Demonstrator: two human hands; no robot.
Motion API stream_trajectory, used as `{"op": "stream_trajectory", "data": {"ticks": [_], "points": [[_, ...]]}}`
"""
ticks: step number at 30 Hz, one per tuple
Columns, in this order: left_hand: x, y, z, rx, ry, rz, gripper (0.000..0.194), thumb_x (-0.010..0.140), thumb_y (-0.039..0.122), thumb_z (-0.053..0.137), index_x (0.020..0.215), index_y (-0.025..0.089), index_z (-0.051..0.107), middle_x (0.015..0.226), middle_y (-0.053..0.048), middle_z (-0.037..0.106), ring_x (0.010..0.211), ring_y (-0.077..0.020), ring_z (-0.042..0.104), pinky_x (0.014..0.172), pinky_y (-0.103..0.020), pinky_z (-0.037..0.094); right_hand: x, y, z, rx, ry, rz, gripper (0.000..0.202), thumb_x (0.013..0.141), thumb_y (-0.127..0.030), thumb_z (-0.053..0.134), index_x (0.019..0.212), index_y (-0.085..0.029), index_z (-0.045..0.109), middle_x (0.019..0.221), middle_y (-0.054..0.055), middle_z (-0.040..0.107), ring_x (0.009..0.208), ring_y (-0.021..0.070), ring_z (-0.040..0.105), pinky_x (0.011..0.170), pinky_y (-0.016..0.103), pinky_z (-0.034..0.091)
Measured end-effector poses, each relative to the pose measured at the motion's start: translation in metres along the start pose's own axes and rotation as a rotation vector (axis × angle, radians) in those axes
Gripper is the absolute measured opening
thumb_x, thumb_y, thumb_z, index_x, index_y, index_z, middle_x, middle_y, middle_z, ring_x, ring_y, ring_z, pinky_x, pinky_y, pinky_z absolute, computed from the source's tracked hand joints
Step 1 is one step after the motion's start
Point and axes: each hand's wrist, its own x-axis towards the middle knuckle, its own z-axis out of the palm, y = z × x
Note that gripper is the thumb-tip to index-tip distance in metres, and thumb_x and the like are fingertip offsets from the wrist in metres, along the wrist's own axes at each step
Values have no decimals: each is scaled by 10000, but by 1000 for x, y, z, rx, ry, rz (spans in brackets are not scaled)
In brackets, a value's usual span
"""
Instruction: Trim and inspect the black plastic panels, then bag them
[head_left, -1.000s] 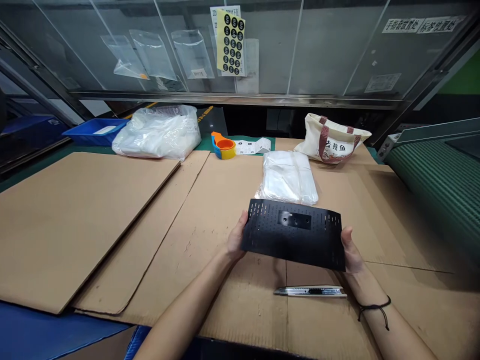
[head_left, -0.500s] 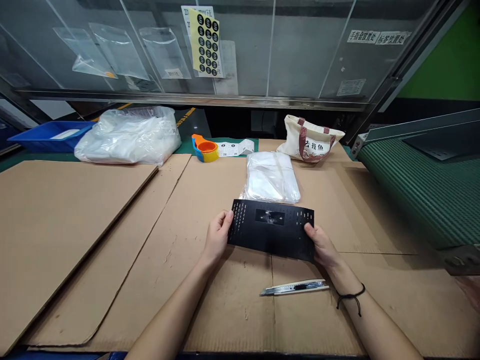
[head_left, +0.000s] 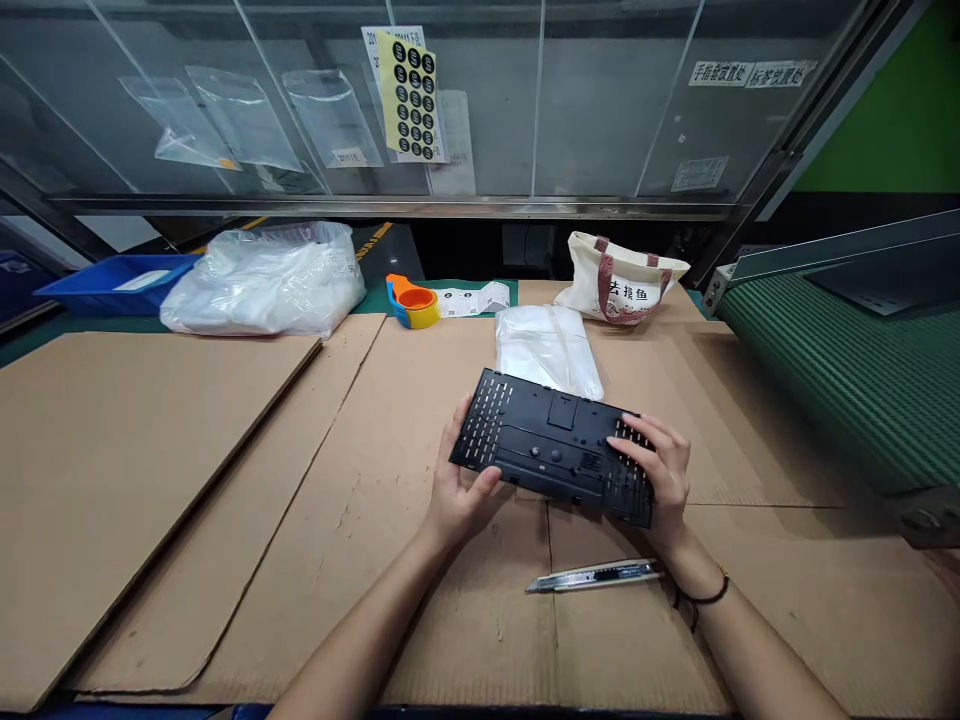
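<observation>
A black slotted plastic panel point(head_left: 555, 445) is held up over the cardboard, tilted, its ribbed face with small posts towards me. My left hand point(head_left: 459, 490) grips its left end, thumb on the lower edge and fingers partly hidden behind. At the right end, my right hand point(head_left: 664, 475) holds it with fingers lying over the slots. Below the panel a utility knife point(head_left: 596, 576) rests on the cardboard. Just behind the panel sits a stack of clear plastic bags point(head_left: 549, 345).
Cardboard sheets point(head_left: 150, 420) cover the left side. Along the back are a blue tray point(head_left: 112, 290), a large plastic-wrapped bundle point(head_left: 262, 285), an orange and blue tape holder point(head_left: 412, 303) and a cloth bag point(head_left: 619, 280). A green conveyor belt point(head_left: 855, 370) stands at the right.
The panel has been turned over, from its smooth face with a shiny rectangle to its ribbed face. My right hand's fingers have shifted onto its front; my left thumb has moved to the lower edge.
</observation>
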Motion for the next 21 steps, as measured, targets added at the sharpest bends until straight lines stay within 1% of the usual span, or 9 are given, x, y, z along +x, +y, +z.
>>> {"op": "stream_trajectory", "data": {"ticks": [3,5,7,11,12,14,17,19,21], "points": [[0,2,2,54,28,95,732,822,405,670,1466,357,324,1569,-22,288,1481,-289,119,1220,-462,61,-1,2,1,-35,56,17,349,925,-298,527,1270,-326,569,1296,78,556,1253,308,468,1043,543,376],[0,1,3,29,32,76,735,806,380,691,1456,350,351,1561,-29,310,1482,-290,125,1222,-465,63,-2,4,3,-27,72,33,352,938,-266,495,1278,-339,552,1286,66,558,1248,297,482,1057,548,368],[0,-1,3,8,44,47,750,791,373,708,1454,339,359,1559,-40,315,1480,-294,138,1222,-460,72,-3,7,6,21,99,36,359,932,-272,507,1285,-331,528,1266,64,574,1228,291,508,1056,558,377],[0,-6,2,22,52,15,760,812,394,685,1473,346,313,1582,-31,264,1477,-279,161,1224,-433,74,-6,11,10,132,173,26,419,881,-296,600,1284,-333,489,1260,51,593,1222,276,526,1047,562,403],[1,-6,2,27,51,14,754,823,404,670,1478,346,302,1587,-27,252,1477,-274,161,1225,-428,73,-6,11,9,139,169,15,419,877,-291,607,1279,-332,497,1267,50,595,1234,273,520,1053,560,401],[1,-7,2,30,48,9,740,847,421,639,1489,346,280,1591,-22,242,1478,-265,158,1226,-421,74,-5,10,6,124,114,-3,378,888,-275,590,1259,-328,537,1279,49,604,1267,270,501,1081,563,373],[1,-8,1,5,45,-5,738,855,452,622,1494,364,265,1583,-15,266,1472,-266,178,1219,-418,113,-1,6,-1,107,-30,-11,318,934,-228,492,1201,-336,627,1233,34,661,1266,259,523,1133,566,296],[2,-8,0,-26,20,35,723,862,506,587,1494,371,264,1571,-26,295,1441,-282,259,1191,-438,199,2,6,-4,178,-88,38,326,938,-201,468,1154,-337,671,1160,22,704,1206,249,582,1126,545,322],[2,-7,-1,1,-13,145,672,881,555,518,1485,365,291,1550,-50,333,1363,-296,383,1120,-463,312,4,11,-4,282,-34,168,292,926,-202,491,1084,-318,707,1106,21,725,1144,243,626,1087,511,391]]}}
